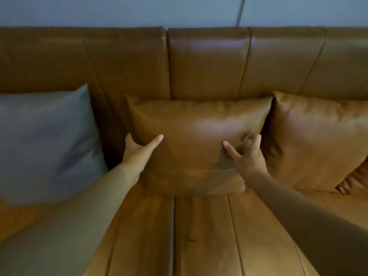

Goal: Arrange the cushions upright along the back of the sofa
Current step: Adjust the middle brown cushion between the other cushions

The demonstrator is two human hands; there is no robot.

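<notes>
A brown leather cushion (199,120) stands upright in the middle, leaning on the sofa back (207,62). My left hand (137,150) grips its left edge, thumb on the front and fingers behind. My right hand (247,156) is on its lower right front, pinching the leather with the index finger stretched out. A grey cushion (45,140) stands upright to the left with a gap between. A second brown cushion (318,140) stands upright at the right, touching the middle one.
The brown sofa seat (199,236) stretches toward me below the cushions. A wrinkled brown piece (354,180) shows under the right cushion's lower corner. Behind the sofa are a pale wall (119,10) and a thin cable (242,10).
</notes>
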